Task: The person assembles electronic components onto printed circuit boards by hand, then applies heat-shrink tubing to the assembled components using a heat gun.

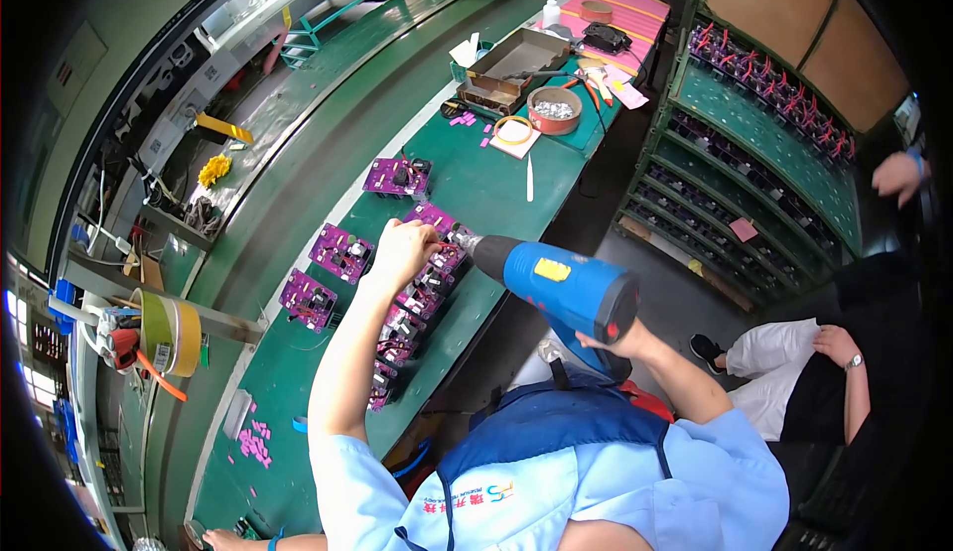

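Note:
My right hand [627, 344] grips the handle of a blue power drill [566, 278], which points left over the green workbench. The drill's tip reaches the far end of a row of purple circuit boards [422, 293] with components on them. Beside that tip my left hand [402, 250] has its fingers pinched together over a board; what they hold is too small to make out. More purple boards stand to the left, one circuit board [342, 251] near my left wrist and another board [397, 178] farther up the bench.
A tub of small metal parts [554, 110], a tape roll [513, 131] and an open box [516, 65] lie at the far end. Pink bits [255, 444] are scattered near left. A rack of boards [754, 144] stands right. Co-workers' hands [839, 344] show right and lower left.

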`<state>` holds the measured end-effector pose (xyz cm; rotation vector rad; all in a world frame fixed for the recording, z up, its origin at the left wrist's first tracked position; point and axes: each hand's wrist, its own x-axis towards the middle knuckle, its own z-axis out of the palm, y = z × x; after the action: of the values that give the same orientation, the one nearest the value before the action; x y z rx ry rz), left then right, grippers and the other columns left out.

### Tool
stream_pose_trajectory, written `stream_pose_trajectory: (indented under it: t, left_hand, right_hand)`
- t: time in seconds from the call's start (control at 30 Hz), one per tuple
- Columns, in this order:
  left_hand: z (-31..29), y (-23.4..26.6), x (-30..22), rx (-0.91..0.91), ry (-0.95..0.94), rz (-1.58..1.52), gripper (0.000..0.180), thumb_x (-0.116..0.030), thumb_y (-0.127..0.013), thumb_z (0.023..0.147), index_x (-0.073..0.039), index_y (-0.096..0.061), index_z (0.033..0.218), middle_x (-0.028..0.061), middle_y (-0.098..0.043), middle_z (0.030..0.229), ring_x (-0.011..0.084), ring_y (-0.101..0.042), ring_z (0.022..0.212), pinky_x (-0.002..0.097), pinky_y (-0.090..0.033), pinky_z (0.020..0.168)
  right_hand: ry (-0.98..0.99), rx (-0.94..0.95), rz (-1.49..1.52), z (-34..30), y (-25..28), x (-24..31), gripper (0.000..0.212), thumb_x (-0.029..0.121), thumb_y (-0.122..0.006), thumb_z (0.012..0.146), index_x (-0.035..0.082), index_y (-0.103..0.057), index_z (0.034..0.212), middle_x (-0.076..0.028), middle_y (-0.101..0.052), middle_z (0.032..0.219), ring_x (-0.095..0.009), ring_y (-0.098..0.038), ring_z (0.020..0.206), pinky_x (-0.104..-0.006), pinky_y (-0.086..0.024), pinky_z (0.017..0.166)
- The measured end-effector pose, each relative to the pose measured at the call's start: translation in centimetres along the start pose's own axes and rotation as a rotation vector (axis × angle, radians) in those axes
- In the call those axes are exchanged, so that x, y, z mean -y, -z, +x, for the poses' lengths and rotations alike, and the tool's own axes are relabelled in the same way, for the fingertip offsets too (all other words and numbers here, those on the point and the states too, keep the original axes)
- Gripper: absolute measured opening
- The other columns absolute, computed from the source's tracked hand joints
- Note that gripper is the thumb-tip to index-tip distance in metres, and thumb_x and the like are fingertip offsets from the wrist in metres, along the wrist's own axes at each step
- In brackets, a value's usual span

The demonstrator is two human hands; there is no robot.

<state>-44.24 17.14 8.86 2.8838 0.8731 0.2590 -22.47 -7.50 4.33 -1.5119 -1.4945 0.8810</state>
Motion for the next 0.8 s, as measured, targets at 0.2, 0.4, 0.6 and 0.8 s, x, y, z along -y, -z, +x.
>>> stream_pose_trajectory:
  t: [0.2,0.4,0.6,0.8]
  left_hand:
    - [-0.1,-0.1,-0.4,-0.052,-0.082,0.166,0.018,-0.026,-0.058,0.068,-0.008,-0.053,0.067,0.0068,-0.052,0.062,0.0229,-0.051,0.064,0.0340,-0.036,0.063]
    - [-1.0,0.1,-0.8,-0.125,-0.089,0.011,0.012,-0.012,-0.064,0.063,-0.006,-0.054,0.063,0.0064,-0.051,0.062,0.0225,-0.049,0.060,0.0314,-0.034,0.067]
    - [-0.2,-0.6,0.7,-0.069,-0.067,0.083,0.014,-0.011,-0.063,0.062,-0.006,-0.051,0.061,0.0070,-0.050,0.060,0.0241,-0.049,0.062,0.0335,-0.034,0.065]
    - [0.6,0.9,0.0,-0.002,-0.151,0.071,0.013,-0.011,-0.059,0.070,-0.001,-0.059,0.079,0.0163,-0.058,0.073,0.0289,-0.056,0.067,0.0328,-0.044,0.063]
  right_hand:
    - [-0.280,0.099,0.318,2.7,1.7,0.8,0.017,0.017,-0.064,0.069,0.005,-0.054,0.063,-0.002,-0.055,0.059,-0.009,-0.052,0.057,-0.0253,-0.043,0.059]
    - [-0.105,0.107,0.424,2.3,1.8,1.6,0.016,0.005,-0.061,0.067,0.002,-0.050,0.078,-0.003,-0.052,0.062,-0.009,-0.051,0.053,-0.0227,-0.043,0.049]
    - [0.091,0.019,0.387,0.6,-0.3,-1.8,0.023,0.002,-0.061,0.062,0.001,-0.050,0.083,-0.006,-0.052,0.063,-0.012,-0.053,0.052,-0.0237,-0.044,0.048]
    - [0.298,-0.072,0.467,0.9,-3.4,-3.7,0.019,0.002,-0.059,0.059,0.001,-0.050,0.075,-0.005,-0.050,0.055,-0.013,-0.051,0.047,-0.0245,-0.041,0.043]
